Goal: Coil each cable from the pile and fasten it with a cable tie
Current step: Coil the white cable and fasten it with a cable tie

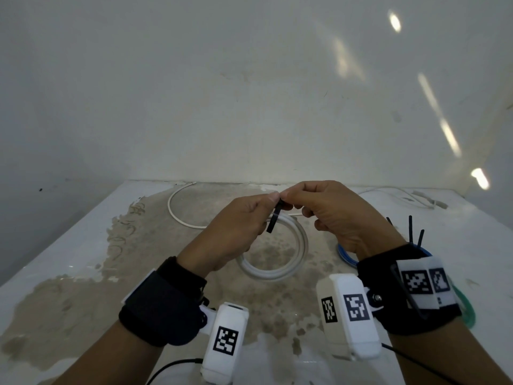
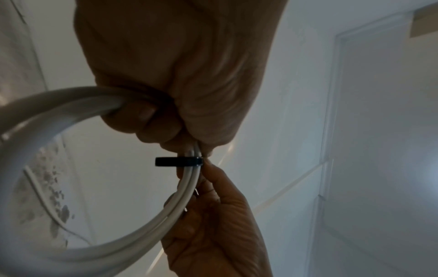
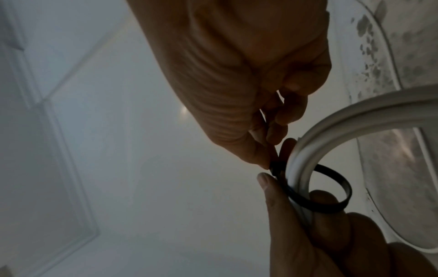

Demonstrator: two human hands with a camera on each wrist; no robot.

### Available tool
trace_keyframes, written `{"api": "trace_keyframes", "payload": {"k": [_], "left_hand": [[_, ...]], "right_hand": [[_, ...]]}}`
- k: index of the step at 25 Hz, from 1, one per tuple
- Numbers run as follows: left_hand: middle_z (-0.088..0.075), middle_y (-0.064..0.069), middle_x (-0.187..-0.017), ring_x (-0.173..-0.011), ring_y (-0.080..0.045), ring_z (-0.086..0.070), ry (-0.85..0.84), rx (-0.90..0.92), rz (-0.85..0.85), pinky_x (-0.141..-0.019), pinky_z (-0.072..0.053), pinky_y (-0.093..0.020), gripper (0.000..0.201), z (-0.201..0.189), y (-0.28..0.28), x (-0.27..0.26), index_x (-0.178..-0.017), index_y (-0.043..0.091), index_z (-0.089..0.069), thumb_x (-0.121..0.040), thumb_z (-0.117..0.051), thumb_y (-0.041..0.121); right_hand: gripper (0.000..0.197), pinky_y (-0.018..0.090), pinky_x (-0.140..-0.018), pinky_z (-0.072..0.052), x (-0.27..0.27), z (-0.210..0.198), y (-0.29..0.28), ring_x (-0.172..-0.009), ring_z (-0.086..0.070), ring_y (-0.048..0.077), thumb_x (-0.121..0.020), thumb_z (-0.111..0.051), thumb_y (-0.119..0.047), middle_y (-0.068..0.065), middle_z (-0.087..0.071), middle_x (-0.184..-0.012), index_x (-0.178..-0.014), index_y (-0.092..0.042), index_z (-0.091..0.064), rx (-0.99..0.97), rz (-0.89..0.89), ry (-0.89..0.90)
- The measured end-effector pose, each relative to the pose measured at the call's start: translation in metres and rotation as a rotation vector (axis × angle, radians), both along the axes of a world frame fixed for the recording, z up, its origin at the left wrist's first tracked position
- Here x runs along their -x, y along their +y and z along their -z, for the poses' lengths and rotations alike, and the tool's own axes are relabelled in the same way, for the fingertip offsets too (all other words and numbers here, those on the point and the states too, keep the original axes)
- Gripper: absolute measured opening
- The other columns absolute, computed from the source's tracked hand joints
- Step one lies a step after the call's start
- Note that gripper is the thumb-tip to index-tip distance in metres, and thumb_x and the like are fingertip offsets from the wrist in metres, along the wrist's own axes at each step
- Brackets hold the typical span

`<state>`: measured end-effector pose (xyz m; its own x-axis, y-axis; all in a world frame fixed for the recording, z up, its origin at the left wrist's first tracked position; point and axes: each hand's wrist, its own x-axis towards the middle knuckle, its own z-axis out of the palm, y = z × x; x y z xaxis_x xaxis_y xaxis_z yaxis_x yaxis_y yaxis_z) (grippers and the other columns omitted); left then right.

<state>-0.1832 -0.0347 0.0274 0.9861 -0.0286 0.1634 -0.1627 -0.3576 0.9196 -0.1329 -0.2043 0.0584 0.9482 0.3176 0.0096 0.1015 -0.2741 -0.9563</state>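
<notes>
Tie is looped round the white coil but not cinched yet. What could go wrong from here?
1. The black cable tie still forms a wide, slack loop around the white coil; if the right hand loses its pinch, the tie may slip off.
2. The left hand holds the coil at one spot only; a loosened grip would probably let the turns spring apart.
3. The coil's free end trails across the table; it could snag or tug while tightening.

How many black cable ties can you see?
4. One tie is looped round the white coil, pinched between the left hand and right hand. Three spare ties stick up behind the right wrist. More may be hidden there.
</notes>
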Motion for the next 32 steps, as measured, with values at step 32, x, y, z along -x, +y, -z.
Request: {"api": "trace_keyframes", "payload": {"k": [32], "left_hand": [[-0.024,0.005,-0.056,-0.047,-0.01,-0.016,0.239,0.232,0.028,-0.042,-0.02,-0.02,0.031,-0.007,-0.008,-0.002,-0.083,0.025,-0.072,-0.097,-0.054,0.047]], "right_hand": [[0.021,0.017,-0.059,-0.043,-0.015,0.002,0.003,-0.064,-0.064,-0.001,-0.097,-0.064,-0.034,-0.007,-0.074,-0.081,-0.101,-0.019,-0.077,-0.052,-0.058,-0.126]]}}
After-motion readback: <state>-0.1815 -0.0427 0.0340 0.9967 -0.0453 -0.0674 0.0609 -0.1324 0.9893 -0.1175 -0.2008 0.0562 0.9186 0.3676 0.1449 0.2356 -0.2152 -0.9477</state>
